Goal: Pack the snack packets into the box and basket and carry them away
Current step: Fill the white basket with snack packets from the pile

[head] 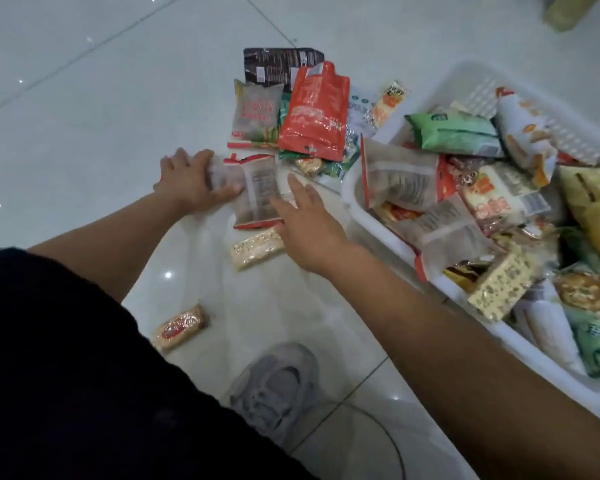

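White basket (378, 230), on the tiled floor (84, 98), is heaped with snack packets (458, 133); a loose pile topped by a red pouch (312, 112) is left beside it, all print blurred beyond reading. A translucent packet (257, 192) on the floor is gripped at one end by the left hand (187, 181) and touched by the straight, spread fingers of the right hand (305, 223).

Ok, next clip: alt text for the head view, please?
Seen from above, a person's left hand grips a translucent packet on the white tiled floor while the open right hand reaches to its other edge. More snack packets lie beyond, including a red pouch; a white basket at right is heaped with packets.
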